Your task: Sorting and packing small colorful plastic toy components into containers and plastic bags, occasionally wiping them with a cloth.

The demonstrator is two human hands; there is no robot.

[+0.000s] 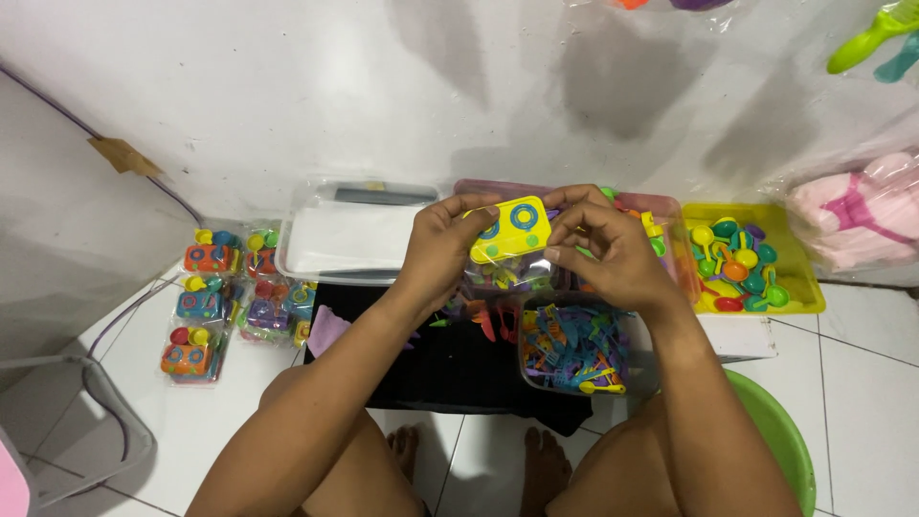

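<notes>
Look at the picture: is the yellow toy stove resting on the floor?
No, both hands, left hand and right hand, hold the yellow toy stove up.

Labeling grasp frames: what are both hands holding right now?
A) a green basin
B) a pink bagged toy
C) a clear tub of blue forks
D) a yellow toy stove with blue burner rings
D: the left hand and right hand grip the yellow toy stove between them, raised above the clear tub of blue forks.
</notes>
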